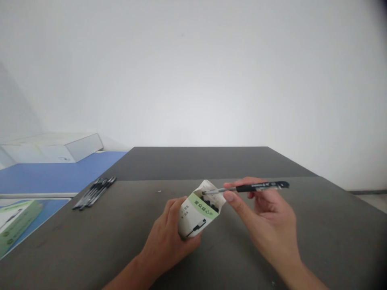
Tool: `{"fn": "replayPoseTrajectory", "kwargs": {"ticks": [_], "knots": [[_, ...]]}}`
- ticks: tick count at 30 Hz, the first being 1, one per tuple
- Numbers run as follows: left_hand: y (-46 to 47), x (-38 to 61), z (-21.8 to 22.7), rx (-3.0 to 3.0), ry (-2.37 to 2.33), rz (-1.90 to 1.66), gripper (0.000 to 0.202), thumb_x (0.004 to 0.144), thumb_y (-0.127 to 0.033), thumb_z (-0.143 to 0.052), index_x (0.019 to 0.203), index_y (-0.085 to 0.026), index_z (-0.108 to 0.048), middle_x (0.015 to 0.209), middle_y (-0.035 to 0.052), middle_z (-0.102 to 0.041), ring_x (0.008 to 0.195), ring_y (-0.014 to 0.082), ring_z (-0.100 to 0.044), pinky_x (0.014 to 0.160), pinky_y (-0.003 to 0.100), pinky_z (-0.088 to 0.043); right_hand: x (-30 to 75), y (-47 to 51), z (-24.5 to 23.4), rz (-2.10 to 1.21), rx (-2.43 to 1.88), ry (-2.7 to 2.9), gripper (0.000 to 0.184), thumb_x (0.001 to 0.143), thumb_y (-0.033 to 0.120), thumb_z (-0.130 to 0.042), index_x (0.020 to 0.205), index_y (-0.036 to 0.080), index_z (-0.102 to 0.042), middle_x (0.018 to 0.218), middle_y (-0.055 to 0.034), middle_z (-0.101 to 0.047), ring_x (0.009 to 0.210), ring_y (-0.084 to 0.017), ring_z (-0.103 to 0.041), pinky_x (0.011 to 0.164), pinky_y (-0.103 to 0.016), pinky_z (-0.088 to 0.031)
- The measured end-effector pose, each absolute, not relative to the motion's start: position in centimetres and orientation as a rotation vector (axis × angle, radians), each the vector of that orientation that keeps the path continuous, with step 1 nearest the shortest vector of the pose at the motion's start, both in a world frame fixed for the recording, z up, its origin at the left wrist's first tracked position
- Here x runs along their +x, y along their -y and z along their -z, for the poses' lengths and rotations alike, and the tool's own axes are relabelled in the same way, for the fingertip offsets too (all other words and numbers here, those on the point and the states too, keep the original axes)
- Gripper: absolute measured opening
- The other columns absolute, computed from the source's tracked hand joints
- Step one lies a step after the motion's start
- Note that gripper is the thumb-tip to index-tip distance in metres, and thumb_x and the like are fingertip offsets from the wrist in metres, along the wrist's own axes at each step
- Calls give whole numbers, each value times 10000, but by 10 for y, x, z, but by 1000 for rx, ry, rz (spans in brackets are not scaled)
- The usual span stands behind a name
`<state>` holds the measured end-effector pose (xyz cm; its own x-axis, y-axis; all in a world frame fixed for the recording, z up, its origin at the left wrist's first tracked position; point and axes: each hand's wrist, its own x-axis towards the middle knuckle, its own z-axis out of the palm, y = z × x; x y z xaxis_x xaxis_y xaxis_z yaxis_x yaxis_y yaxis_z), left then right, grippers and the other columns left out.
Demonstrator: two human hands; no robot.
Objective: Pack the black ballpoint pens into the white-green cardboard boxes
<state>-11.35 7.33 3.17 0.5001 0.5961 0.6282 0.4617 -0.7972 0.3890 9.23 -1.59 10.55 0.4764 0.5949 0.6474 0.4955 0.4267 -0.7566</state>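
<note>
My left hand is wrapped round a small white and green pen box, held tilted above the grey table with its open end up and to the right. Dark pen ends show inside the opening. My right hand pinches a black pen between thumb and fingers. The pen lies nearly level, and its tip is at the mouth of the box.
Several black pens lie in a bundle on the table at the left. Another green and white box lies at the far left on a blue surface. A flat white box rests behind it, by a white wall.
</note>
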Motion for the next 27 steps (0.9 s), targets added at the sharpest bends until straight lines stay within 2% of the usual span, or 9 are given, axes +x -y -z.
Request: {"fn": "replayPoseTrajectory", "kwargs": {"ticks": [4,6,8,10,12,15,19,24,27], "knots": [[-68,-112,-33,2590,-871,-1145,812,763,-189,-774,1440,-268,-333,1255,105,-616,1048,294,-732,816,438,-663,94,11,-106,-230,-1201,1179,211,915,416,-814,1017,252,-728,1039,-42,-815,891,-204,-737,779,-330,-563],[-65,-111,-34,2591,-858,-1125,829,756,-174,-772,1449,-275,-328,1267,105,-617,1059,292,-730,822,433,-662,93,8,-104,-315,-1194,1194,239,905,401,-818,1062,249,-719,972,-28,-811,816,-188,-741,771,-325,-589],[-61,-109,-34,2579,-846,-1109,838,753,-175,-772,1454,-279,-326,1275,106,-619,1071,294,-728,833,438,-660,91,6,-99,-321,-1224,1227,435,877,377,-843,1264,274,-672,875,9,-795,766,-184,-740,761,-323,-599],[-59,-108,-35,2557,-840,-1094,814,765,-180,-763,1449,-280,-332,1275,106,-620,1077,294,-725,847,446,-657,90,5,-95,-243,-1279,1288,692,865,370,-857,1480,316,-545,824,35,-774,791,-202,-749,780,-339,-598],[-57,-107,-35,2524,-845,-1077,784,776,-183,-757,1436,-275,-345,1268,104,-621,1073,292,-724,850,448,-656,91,5,-93,-148,-1325,1381,762,908,390,-816,1574,348,-447,872,24,-789,878,-229,-758,824,-368,-595],[-57,-106,-36,2463,-858,-1072,767,773,-209,-776,1423,-264,-372,1255,102,-623,1053,291,-722,838,442,-656,93,7,-96,-51,-1346,1527,551,1030,395,-659,1549,347,-482,1017,-2,-824,1015,-243,-749,909,-402,-568],[-56,-105,-35,2417,-860,-1069,759,775,-237,-788,1424,-258,-394,1234,96,-626,1036,291,-713,839,439,-650,95,7,-99,32,-1315,1623,304,1093,351,-554,1376,327,-662,1102,-11,-821,1017,-223,-730,876,-390,-527],[-52,-105,-37,2388,-855,-1030,727,788,-223,-780,1399,-271,-389,1204,82,-610,1035,285,-695,842,445,-642,96,3,-97,22,-1255,1625,156,1059,363,-635,1095,305,-776,1081,-3,-825,973,-217,-713,847,-399,-513],[-50,-105,-38,2362,-862,-1009,727,797,-221,-776,1395,-272,-366,1196,78,-594,1010,275,-690,833,448,-640,96,3,-97,53,-1280,1569,154,1004,364,-717,1146,322,-758,1021,8,-824,930,-216,-712,856,-405,-519]]}}
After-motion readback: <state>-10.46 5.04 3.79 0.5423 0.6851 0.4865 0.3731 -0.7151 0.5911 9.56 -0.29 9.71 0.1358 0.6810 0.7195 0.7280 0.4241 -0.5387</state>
